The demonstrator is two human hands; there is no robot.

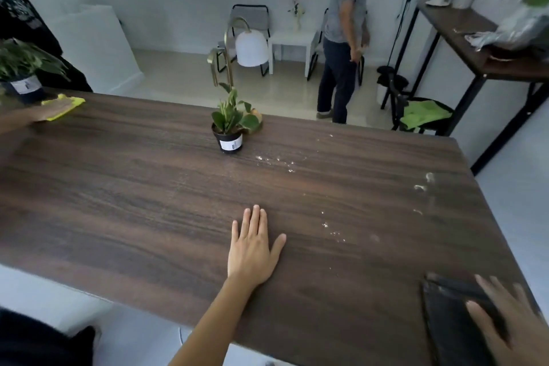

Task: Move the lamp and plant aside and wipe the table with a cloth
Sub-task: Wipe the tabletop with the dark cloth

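Note:
A small green plant (230, 125) in a black pot stands at the middle of the dark wooden table (133, 187), near its far edge. Right behind it rises the lamp (252, 49), with a brass arch and a white dome shade; its base touches the pot's right side. My left hand (252, 249) lies flat on the bare tabletop, fingers apart, well in front of the plant. My right hand (511, 327) presses on a dark cloth (445, 312) at the near right corner.
White crumbs (279, 161) and smears (421, 187) dot the table's right half. At the far left, another person's hand holds a yellow cloth (71, 102) beside a second potted plant (22, 74). A person (344, 36) stands beyond the table; a side table (457, 27) is at the right.

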